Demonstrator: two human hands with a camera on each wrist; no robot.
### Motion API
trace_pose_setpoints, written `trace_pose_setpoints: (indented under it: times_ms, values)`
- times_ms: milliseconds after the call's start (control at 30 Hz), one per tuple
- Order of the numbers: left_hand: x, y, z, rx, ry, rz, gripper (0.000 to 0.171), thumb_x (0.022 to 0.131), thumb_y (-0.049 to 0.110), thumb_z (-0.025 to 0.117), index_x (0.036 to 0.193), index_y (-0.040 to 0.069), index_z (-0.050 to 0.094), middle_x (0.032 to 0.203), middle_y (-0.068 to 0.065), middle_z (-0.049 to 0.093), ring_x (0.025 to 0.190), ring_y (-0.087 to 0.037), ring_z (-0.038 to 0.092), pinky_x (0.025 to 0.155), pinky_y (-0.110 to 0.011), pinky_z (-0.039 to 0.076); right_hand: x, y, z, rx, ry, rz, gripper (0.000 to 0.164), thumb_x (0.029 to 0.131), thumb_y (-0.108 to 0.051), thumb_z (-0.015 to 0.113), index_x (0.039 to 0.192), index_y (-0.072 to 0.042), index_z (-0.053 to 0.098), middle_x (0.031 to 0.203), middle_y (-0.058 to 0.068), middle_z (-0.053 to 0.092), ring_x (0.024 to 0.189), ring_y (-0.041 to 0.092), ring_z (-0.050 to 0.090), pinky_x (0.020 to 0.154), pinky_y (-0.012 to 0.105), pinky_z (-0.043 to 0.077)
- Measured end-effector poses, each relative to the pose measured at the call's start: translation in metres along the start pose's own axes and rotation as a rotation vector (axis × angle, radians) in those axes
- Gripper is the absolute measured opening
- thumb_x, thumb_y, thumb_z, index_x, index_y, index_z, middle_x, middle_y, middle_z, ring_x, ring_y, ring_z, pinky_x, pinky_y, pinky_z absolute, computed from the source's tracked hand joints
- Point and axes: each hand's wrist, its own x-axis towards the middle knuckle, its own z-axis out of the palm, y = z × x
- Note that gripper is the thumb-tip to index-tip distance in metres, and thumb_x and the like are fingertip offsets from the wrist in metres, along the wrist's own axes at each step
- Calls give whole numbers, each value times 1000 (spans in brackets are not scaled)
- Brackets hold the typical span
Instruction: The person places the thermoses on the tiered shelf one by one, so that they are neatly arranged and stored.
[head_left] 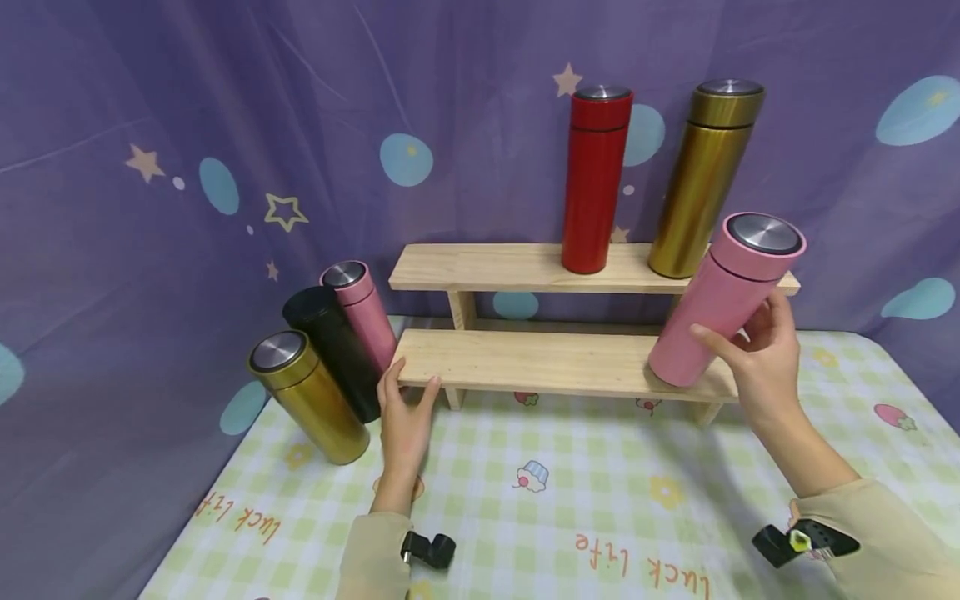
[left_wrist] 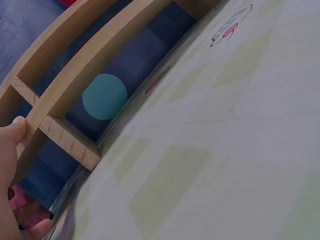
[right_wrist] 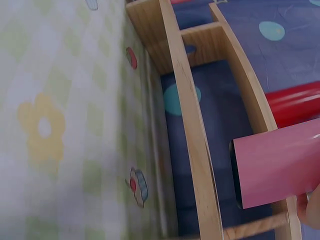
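Note:
My right hand point(head_left: 767, 367) grips a pink thermos bottle point(head_left: 723, 300) with a steel-topped lid, tilted in the head view. Its base overlaps the right part of the lower board of a two-tier wooden shelf point(head_left: 525, 360). In the right wrist view, a gap shows between the pink bottle's dark base point(right_wrist: 236, 175) and the lower board point(right_wrist: 192, 120). At the shelf's lower left corner, my left hand point(head_left: 405, 425) holds the board, thumb at the front edge and fingers round the end. A red bottle point(head_left: 597, 179) and a gold bottle point(head_left: 705, 183) stand on the upper board.
Left of the shelf stand a shorter gold bottle point(head_left: 311, 400), a black bottle point(head_left: 333, 354) and another pink bottle point(head_left: 363, 312), close to my left hand. A green checked cloth point(head_left: 562, 467) covers the table. A purple curtain point(head_left: 465, 67) hangs behind.

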Motion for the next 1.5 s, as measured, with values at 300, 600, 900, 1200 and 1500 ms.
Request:
trace_pose_setpoints:
  times_ms: [300, 600, 900, 1200, 1500]
  values:
    - [1, 1, -1, -22, 2, 1, 73, 90, 55, 66, 150, 27, 36, 156, 2, 27, 134, -27, 40, 99, -57, 38, 0, 9, 27, -56, -46, 6, 72, 75, 18, 73, 136, -14, 52, 124, 7, 61, 108, 19, 57, 85, 23, 47]
    - [2, 5, -2, -16, -25, -16, 74, 91, 55, 65, 151, 26, 35, 157, 0, 26, 135, -28, 39, 100, -58, 36, -4, 17, 49, -76, -81, 25, 74, 78, 14, 74, 140, -16, 48, 126, 7, 60, 109, 20, 57, 87, 24, 46]
    - [0, 6, -1, -27, -29, -18, 72, 92, 54, 63, 152, 25, 34, 156, 0, 25, 134, -29, 40, 99, -57, 38, -7, 22, 66, -107, -117, 48, 76, 79, 9, 76, 143, -16, 45, 125, 6, 60, 109, 19, 58, 88, 24, 47]
    - [0, 5, -1, -17, -11, 2, 68, 95, 51, 62, 151, 25, 34, 156, -1, 26, 133, -29, 43, 97, -56, 39, -12, 24, 85, -135, -137, 64, 79, 79, 10, 75, 145, -18, 42, 126, 4, 59, 110, 21, 57, 91, 28, 46]
    - [0, 4, 0, -25, -11, 7, 69, 95, 51, 62, 151, 24, 34, 156, -2, 26, 133, -29, 42, 97, -55, 39, -10, 24, 102, -159, -199, 55, 83, 79, 6, 77, 148, -21, 40, 133, 5, 56, 116, 20, 55, 96, 32, 44]
